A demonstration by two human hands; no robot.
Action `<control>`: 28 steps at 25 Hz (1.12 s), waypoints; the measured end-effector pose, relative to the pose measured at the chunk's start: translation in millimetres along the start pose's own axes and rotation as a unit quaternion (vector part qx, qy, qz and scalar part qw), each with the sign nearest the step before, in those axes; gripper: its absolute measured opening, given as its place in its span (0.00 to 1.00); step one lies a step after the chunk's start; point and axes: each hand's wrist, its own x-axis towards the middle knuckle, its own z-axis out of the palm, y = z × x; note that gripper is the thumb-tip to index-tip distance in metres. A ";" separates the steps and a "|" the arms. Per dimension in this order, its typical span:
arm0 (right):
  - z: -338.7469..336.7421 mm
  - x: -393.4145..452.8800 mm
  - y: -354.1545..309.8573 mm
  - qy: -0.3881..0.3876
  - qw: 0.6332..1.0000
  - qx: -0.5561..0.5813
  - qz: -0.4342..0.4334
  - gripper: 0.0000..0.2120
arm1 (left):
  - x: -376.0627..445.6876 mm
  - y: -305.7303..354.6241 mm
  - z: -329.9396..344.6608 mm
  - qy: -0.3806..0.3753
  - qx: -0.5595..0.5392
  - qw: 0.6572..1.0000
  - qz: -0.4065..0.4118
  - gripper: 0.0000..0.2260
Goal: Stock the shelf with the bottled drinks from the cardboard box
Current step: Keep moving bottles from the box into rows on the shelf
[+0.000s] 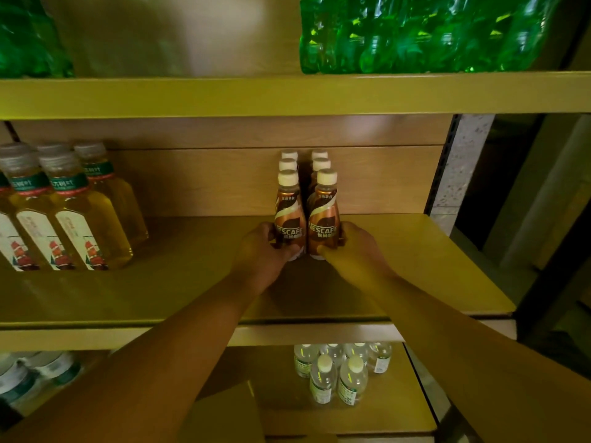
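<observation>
Two rows of brown Nescafe coffee bottles with white caps stand on the middle shelf (415, 251), right of centre. My left hand (262, 251) grips the front bottle of the left row (287, 215) at its base. My right hand (351, 247) grips the front bottle of the right row (323, 215) the same way. Both bottles stand upright, side by side and touching. Behind each, two more white caps show in line toward the back panel. The cardboard box is out of view.
Yellow tea bottles (73, 215) stand at the left of the middle shelf. Green shrink-wrapped bottle packs (415, 33) fill the top shelf. Small clear water bottles (339, 372) sit on the lower shelf, with more bottles (32, 375) at its left.
</observation>
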 end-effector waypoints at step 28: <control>11.6 -159.6 -61.5 -0.104 0.896 -0.354 -0.249 0.30 | -199.4 -15.2 -114.3 0.072 0.515 0.854 0.017 0.32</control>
